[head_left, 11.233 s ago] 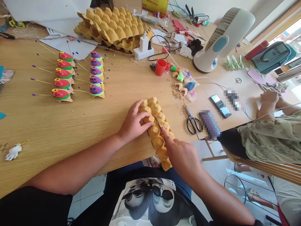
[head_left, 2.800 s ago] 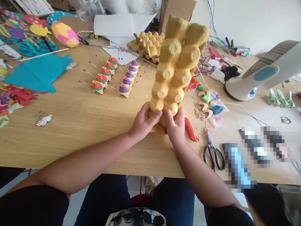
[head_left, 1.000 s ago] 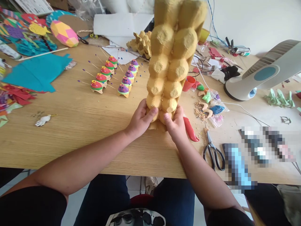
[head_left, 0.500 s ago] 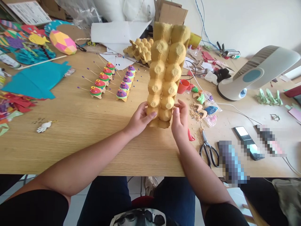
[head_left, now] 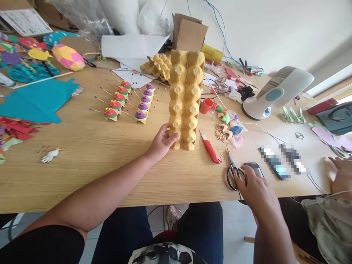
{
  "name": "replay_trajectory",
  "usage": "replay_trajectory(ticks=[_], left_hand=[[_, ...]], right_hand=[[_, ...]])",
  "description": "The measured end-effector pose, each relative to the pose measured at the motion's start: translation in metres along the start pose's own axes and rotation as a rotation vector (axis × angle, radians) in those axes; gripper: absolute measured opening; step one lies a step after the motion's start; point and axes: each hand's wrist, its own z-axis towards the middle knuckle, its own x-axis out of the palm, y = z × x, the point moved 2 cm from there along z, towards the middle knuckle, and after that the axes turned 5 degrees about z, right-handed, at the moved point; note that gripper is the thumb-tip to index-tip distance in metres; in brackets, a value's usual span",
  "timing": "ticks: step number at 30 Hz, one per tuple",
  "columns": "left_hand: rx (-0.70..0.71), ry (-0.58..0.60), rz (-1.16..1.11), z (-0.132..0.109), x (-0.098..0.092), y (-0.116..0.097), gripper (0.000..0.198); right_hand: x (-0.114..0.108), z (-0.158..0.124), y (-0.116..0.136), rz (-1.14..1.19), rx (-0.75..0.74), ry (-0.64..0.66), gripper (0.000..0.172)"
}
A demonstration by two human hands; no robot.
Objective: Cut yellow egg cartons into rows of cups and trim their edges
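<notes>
My left hand [head_left: 162, 144] is closed on the lower left edge of a yellow egg carton [head_left: 184, 101], its thumb across the front. The carton stands tall, its bumpy side facing me. Over the black handles of a pair of scissors [head_left: 232, 169], my right hand [head_left: 254, 185] has its fingers apart; whether they touch the handles I cannot tell. A red-handled knife [head_left: 211, 148] lies between the carton and the scissors. Left of the carton are two rows of painted egg-cup pieces, one red and green [head_left: 116, 102], one purple [head_left: 143, 105], with thin sticks poking out.
Phones [head_left: 275, 163] lie right of the scissors, with another person's hand [head_left: 342, 172] farther right. A white fan [head_left: 271, 93] stands behind. More egg carton [head_left: 158, 66], a red cup [head_left: 206, 106] and clay bags [head_left: 235, 130] sit farther back. Blue paper [head_left: 41, 99] lies left.
My right hand has left the egg carton and moved right and down to the scissors. My left hand still holds the carton, now lower. The knife has come into full view.
</notes>
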Motion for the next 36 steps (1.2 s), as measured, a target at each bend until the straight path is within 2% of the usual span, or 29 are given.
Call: replay_trajectory(ticks=[3,7,9,12,14,15,17,20,22,24,27,30,36], left_hand=[[0.001,0.008,-0.005,0.000,0.000,0.000,0.061],[-0.002,0.002,-0.010,0.000,0.000,-0.001,0.060],[-0.004,-0.005,-0.012,0.000,0.000,-0.001,0.060],[-0.002,-0.019,-0.025,0.001,-0.001,-0.001,0.061],[0.013,-0.031,-0.035,0.002,-0.001,0.000,0.061],[0.024,-0.036,-0.037,0.002,-0.002,0.000,0.061],[0.048,-0.047,-0.040,0.004,-0.003,0.001,0.061],[0.088,-0.079,-0.039,0.007,-0.007,0.003,0.062],[0.111,-0.111,-0.028,0.009,-0.010,0.004,0.063],[0.126,-0.146,-0.022,0.011,-0.013,0.005,0.063],[0.141,-0.199,-0.004,0.013,-0.017,0.004,0.060],[0.146,-0.225,0.031,0.015,-0.018,0.003,0.058],[0.157,-0.270,0.031,0.014,-0.018,-0.002,0.060]], right_hand=[[0.024,0.002,-0.006,-0.037,0.044,0.100,0.048],[0.029,0.014,-0.016,0.055,0.009,0.078,0.047],[0.025,0.016,-0.027,0.248,0.031,0.082,0.052],[0.015,0.011,-0.033,0.783,0.039,0.087,0.062],[0.010,0.004,-0.018,1.111,-0.046,0.102,0.068],[0.009,0.001,-0.005,1.237,-0.109,0.129,0.064],[0.014,-0.004,0.033,1.439,-0.244,0.356,0.054],[0.027,-0.002,0.090,1.600,-0.339,0.630,0.069],[0.034,0.008,0.116,1.580,-0.409,0.715,0.074],[0.036,0.022,0.130,1.456,-0.500,0.695,0.073],[0.034,0.042,0.135,1.340,-0.646,0.525,0.065],[0.032,0.052,0.137,1.198,-0.685,0.384,0.053],[0.034,0.047,0.142,0.775,-0.741,0.357,0.036]])
